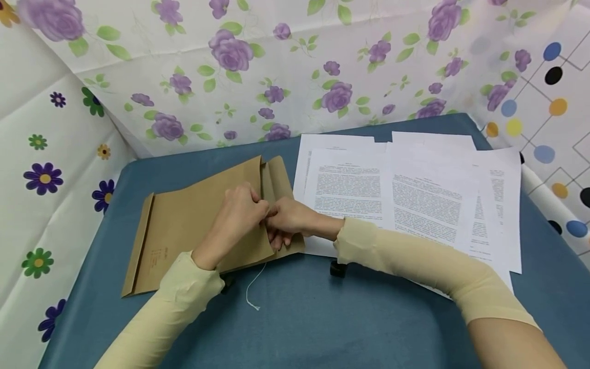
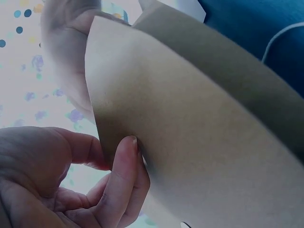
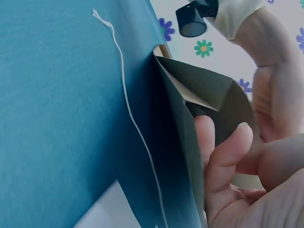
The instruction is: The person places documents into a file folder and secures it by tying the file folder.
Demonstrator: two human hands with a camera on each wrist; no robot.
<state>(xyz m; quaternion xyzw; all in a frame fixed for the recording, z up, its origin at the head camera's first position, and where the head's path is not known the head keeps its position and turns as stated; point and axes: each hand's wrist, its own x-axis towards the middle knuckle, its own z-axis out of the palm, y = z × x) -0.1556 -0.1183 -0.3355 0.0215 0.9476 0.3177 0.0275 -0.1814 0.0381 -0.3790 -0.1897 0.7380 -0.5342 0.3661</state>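
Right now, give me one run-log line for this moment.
left hand: pinching envelope mouth | right hand: gripping same edge | string: loose on table | papers: spread right

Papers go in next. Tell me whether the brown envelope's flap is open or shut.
Open. The envelope flap is unfolded, its string trails loose, and both hands hold its mouth.

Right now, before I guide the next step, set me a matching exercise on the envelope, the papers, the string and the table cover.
Things:
1. brown envelope
2. printed sheets
3. white string
4. blue table cover

States or places:
A. spread out overlapping, to the right of the hands
B. lies loose on the cloth, trailing from under the envelope's near edge
C. held at its open end by the left hand and right hand
D. lies under everything

Pairs: 1-C, 2-A, 3-B, 4-D
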